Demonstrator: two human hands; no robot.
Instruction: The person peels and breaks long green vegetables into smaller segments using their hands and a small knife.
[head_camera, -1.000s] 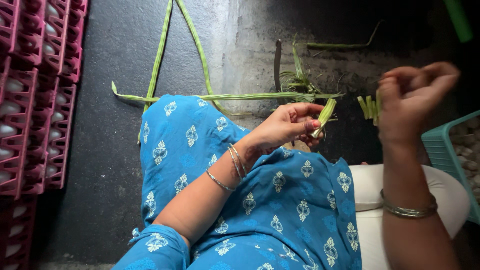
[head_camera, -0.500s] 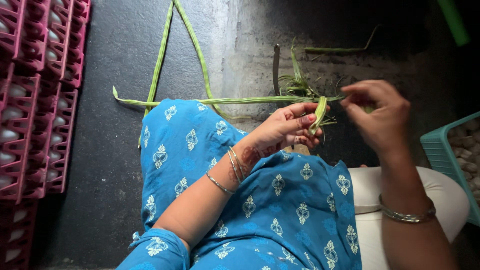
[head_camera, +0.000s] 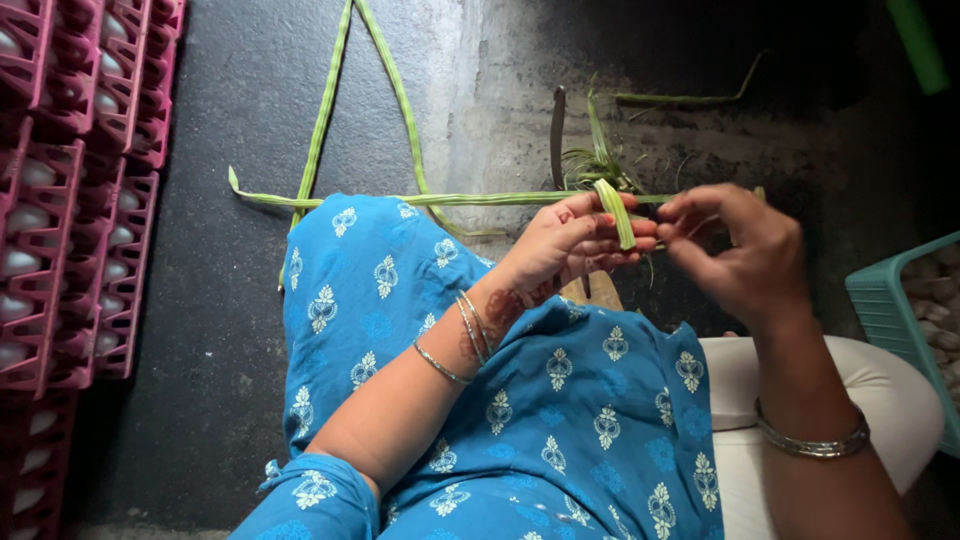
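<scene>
My left hand (head_camera: 575, 245) pinches a short green drumstick pod piece (head_camera: 614, 212) between thumb and fingers, above my knee in blue patterned cloth (head_camera: 400, 300). My right hand (head_camera: 745, 250) has its fingertips close to the piece's right side, curled as if pinching a thin strand; I cannot tell if it touches the pod. A knife blade (head_camera: 557, 135) stands upright behind my left hand, with green peelings (head_camera: 600, 165) around it on the dark floor.
Long green drumstick pods (head_camera: 330, 110) lie crossed on the floor beyond my knee. Stacked pink egg trays (head_camera: 70, 190) with white eggs fill the left side. A teal plastic crate (head_camera: 895, 310) stands at the right edge.
My right hand came down from a raised position at the right and moved left to meet the pod piece in my left hand. My left hand stayed nearly still.
</scene>
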